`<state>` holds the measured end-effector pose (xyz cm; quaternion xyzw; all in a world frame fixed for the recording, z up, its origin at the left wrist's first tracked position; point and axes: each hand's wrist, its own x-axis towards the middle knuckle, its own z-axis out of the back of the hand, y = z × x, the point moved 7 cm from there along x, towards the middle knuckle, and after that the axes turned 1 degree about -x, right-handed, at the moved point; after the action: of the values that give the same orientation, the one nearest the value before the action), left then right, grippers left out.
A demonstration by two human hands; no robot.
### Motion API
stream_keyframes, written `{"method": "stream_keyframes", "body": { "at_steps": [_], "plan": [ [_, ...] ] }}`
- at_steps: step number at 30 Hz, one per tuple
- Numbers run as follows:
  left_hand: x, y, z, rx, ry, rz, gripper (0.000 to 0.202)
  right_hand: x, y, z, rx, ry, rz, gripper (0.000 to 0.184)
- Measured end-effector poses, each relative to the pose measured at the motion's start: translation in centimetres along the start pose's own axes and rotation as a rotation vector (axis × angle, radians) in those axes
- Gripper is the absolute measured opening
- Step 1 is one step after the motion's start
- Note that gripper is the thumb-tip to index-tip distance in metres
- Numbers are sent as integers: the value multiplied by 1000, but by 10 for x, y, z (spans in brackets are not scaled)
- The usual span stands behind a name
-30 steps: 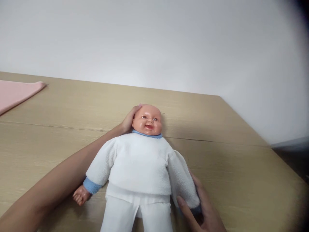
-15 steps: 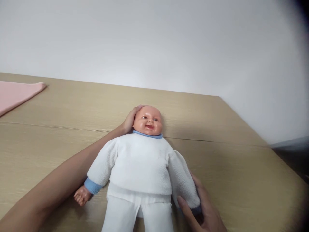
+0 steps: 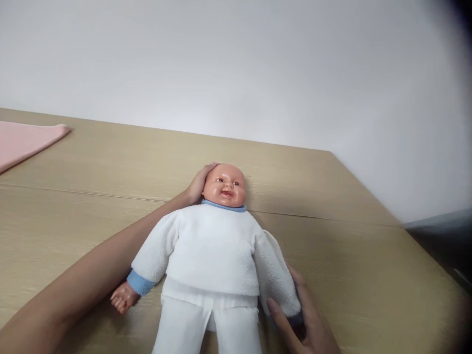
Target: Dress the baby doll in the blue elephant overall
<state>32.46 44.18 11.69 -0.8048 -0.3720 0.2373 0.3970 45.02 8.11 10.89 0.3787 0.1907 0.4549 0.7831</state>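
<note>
The doll (image 3: 212, 250) lies face up on the table (image 3: 332, 196). Our left hand (image 3: 197, 185) cups its head. Our right hand (image 3: 308, 327) curls round the sleeve (image 3: 276, 280) end, apparently gripping it. We should use a gentle, steady hold.

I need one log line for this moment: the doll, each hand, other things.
doll: on its back on table | left hand: holds its head | right hand: grips sleeve end | pink cloth: far left

Left hand (image 3: 196, 186) cupped (right fingers (image 3: 280, 320) curled)
</note>
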Motion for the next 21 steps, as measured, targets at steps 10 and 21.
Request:
{"method": "stream_keyframes", "body": {
  "at_steps": [10, 21],
  "plan": [
    [2, 8, 0, -40, 46, 59, 48, 4, -1, 1, -78, 55, 118, 63],
    [-45, -72, 11, 520, -142, -244, 35, -4, -11, 6, 170, 13, -1, 86]
  ]
}}
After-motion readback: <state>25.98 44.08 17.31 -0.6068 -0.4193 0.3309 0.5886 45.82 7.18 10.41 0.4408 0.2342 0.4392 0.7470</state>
